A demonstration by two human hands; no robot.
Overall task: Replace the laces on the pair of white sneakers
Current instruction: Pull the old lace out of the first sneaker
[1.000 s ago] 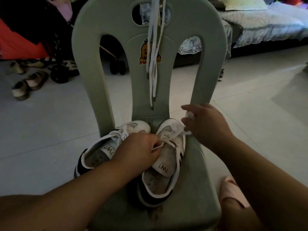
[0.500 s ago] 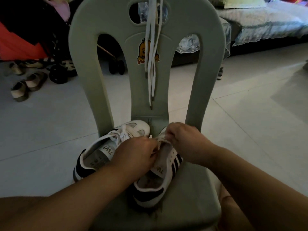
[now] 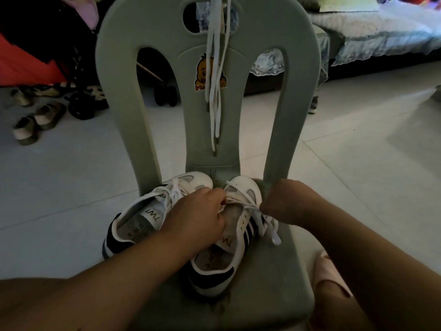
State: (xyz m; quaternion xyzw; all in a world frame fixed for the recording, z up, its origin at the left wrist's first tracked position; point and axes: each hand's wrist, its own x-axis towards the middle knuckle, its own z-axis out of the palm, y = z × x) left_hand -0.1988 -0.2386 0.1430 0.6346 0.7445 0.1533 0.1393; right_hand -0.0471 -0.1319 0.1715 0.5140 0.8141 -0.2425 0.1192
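Two white sneakers with dark heels sit on the seat of a grey-green plastic chair (image 3: 281, 295). The left sneaker (image 3: 143, 218) is laced and lies untouched. My left hand (image 3: 198, 218) rests over the right sneaker (image 3: 241, 230), its fingers curled at the shoe's lacing. My right hand (image 3: 284, 201) is at that shoe's right side, pinching its white lace (image 3: 267, 225), whose loose end trails onto the seat. A pair of spare white laces (image 3: 217, 91) hangs from the hole in the chair back.
Sandals (image 3: 35, 123) and stroller wheels (image 3: 81, 106) stand on the tiled floor at the left. A bed with pale bedding (image 3: 381, 32) runs along the back right. A pink slipper (image 3: 327, 273) shows beside the chair at lower right.
My right hand went from the shoe's toe to its lacing, then out to the right, drawing lace loose from the right sneaker. My left hand stayed on that shoe.
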